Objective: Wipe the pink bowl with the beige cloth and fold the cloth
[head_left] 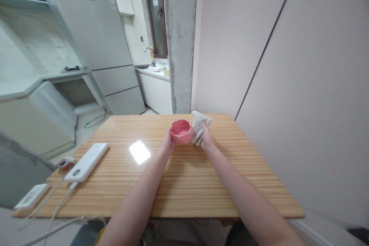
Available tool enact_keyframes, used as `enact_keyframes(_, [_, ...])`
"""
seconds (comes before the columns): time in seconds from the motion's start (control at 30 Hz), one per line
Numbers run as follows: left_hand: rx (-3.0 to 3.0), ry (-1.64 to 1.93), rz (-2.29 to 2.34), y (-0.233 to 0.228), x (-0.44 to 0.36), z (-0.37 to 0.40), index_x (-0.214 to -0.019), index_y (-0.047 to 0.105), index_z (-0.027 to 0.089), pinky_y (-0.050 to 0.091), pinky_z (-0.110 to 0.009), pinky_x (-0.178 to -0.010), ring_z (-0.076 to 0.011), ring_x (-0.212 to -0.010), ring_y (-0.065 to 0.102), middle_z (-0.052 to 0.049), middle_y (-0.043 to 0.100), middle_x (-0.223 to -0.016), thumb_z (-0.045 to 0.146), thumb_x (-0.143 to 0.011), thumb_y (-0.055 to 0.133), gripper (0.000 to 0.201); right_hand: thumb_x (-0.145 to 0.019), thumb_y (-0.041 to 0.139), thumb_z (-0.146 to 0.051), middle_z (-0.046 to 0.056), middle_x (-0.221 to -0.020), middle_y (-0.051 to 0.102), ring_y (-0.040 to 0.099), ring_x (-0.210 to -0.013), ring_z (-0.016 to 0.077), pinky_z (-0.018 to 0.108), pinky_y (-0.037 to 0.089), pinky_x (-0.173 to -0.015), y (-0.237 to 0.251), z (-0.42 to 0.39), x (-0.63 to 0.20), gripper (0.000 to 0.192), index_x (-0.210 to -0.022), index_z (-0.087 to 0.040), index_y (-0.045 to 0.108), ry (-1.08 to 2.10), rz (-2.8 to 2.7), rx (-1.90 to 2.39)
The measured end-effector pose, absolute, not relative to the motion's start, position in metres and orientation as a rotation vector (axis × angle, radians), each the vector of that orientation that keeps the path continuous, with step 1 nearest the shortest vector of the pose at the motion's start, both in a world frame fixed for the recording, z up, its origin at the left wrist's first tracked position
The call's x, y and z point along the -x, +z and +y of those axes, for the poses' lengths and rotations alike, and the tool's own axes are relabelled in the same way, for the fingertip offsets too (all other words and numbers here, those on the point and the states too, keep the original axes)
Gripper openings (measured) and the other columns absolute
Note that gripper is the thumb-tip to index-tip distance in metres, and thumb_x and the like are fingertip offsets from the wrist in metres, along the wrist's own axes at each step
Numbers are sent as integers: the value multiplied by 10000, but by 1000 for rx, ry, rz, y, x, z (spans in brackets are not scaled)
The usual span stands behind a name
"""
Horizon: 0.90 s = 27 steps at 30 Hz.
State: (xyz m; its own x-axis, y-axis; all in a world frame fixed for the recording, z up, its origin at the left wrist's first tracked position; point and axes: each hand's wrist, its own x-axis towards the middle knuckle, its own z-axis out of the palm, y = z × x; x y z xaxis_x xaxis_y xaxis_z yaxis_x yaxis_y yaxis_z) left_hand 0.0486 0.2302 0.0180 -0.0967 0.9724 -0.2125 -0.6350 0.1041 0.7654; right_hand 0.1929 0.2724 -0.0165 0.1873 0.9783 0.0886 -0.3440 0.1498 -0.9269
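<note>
At the far left edge of your wooden table lies a small white flat device, with white cables trailing off the near edge. Just beside it sits a small red round object, and next to that a long white power bank, angled toward you.

Past a bright patch of reflected light, your left hand is curled around the left side of the pink bowl, gripping it by its wall. The bowl sits near the far middle of the table, opening upward; whether it rests on the wood or is raised slightly cannot be told.

Right of the bowl, your right hand is clenched on a crumpled beige cloth, which presses against the bowl's right side and sticks up above your fingers.
</note>
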Motion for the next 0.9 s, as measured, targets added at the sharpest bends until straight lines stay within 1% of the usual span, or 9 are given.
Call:
enact_keyframes(0.07, [-529, 1436, 806, 21, -53, 227, -1118, 635, 130, 531, -349, -853, -231, -1030, 635, -102, 694, -1083, 384, -886, 481, 376, -743, 516, -696, 13, -561, 666, 671, -571, 179, 242, 491, -457, -17, 268, -190, 517, -781, -196, 641, 1248, -950, 991])
enact_keyframes(0.13, [-564, 1485, 729, 23, -55, 226, -1134, 621, 117, 518, -343, -893, -232, -1088, 612, -115, 672, -1143, 419, -894, 470, 413, -745, 530, -688, 11, -558, 662, 661, -558, 177, 250, 496, -470, -17, 258, -181, 512, -814, -199, 664, 1256, -1039, 1064])
enact_keyframes(0.2, [-572, 1581, 716, 22, -55, 226, -1188, 573, 146, 518, -327, -893, -220, -1118, 598, -110, 636, -1214, 445, -892, 486, 430, -754, 552, -656, 26, -737, 723, 694, -746, 193, 282, 549, -636, -16, 247, -172, 479, -909, -221, 677, 1171, -1107, 1030])
enact_keyframes(0.27, [-561, 1609, 813, 20, -54, 226, -1263, 488, 224, 530, -309, -854, -201, -1101, 608, -85, 596, -1276, 403, -841, 601, 472, -756, 571, -623, 31, -973, 729, 661, -989, 202, 313, 528, -850, -13, 240, -168, 473, -1019, -240, 663, 1071, -1125, 927])
enact_keyframes(0.37, [-610, 1440, 913, 17, -53, 222, -1313, 406, 295, 545, -311, -800, -197, -1051, 630, -77, 563, -1317, 283, -726, 753, 683, -792, 508, -622, 55, -1103, 700, 612, -1105, 221, 341, 478, -947, -4, 240, -173, 539, -1109, -206, 638, 1009, -1076, 888])
enact_keyframes(0.5, [-691, 1186, 780, 14, -55, 216, -1242, 545, 199, 552, -358, -817, -260, -1095, 610, -125, 608, -1256, 438, -792, 666, 523, -816, 435, -643, 100, -1008, 726, 649, -1017, 267, 363, 496, -887, 3, 250, -189, 597, -1004, -136, 689, 1006, -1031, 977])
enact_keyframes(0.6, [-663, 1231, 831, 12, -57, 219, -1152, 621, 130, 543, -338, -859, -271, -1121, 598, -139, 653, -1183, 396, -833, 621, 416, -819, 445, -636, 103, -982, 733, 659, -992, 278, 390, 488, -908, 1, 255, -193, 591, -989, -133, 704, 1012, -1127, 945])
enact_keyframes(0.73, [-563, 1440, 785, 12, -56, 229, -1181, 598, 110, 533, -328, -895, -247, -1159, 582, -138, 639, -1217, 353, -899, 519, 380, -862, 461, -565, 82, -1184, 673, 579, -1167, 256, 403, 385, -1059, -1, 251, -188, 510, -1129, -183, 667, 866, -1311, 827])
enact_keyframes(0.9, [-573, 1523, 748, 14, -54, 228, -1316, 503, 172, 529, -323, -900, -230, -1167, 579, -116, 624, -1249, 402, -864, 582, 513, -905, 435, -501, 82, -1290, 606, 518, -1243, 222, 399, 335, -1106, -4, 245, -177, 483, -1245, -194, 588, 827, -1344, 746])
